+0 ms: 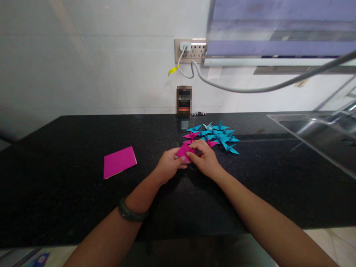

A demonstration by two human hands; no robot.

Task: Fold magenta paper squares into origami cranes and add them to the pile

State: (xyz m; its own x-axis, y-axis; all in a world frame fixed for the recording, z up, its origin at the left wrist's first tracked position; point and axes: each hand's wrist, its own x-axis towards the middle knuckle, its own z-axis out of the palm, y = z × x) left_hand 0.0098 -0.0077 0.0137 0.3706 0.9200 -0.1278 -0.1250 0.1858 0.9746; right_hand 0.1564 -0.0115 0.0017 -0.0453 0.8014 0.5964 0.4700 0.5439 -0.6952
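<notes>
A small folded piece of pink origami paper [183, 151] is held between both hands above the dark counter. My left hand [170, 163] pinches its left side, thumb on top and fingers beneath. On the right edge, my right hand [205, 157] grips the paper between thumb and fingertips. Just beyond the hands sits a cluster of blue paper cranes [219, 136], with a paler crane [207, 126] among them. Beside these, a pink paper crane [191, 135] stands at the left, and another pink crane [213, 143] is partly hidden behind my right hand.
A stack of pink paper [119, 162] lies on the black counter [69, 200] to the left. A phone-like object [184, 101] leans on the wall below a socket [191, 51]. A grey cable [250, 90] hangs across the right. A sink [311, 137] edges the counter's right side.
</notes>
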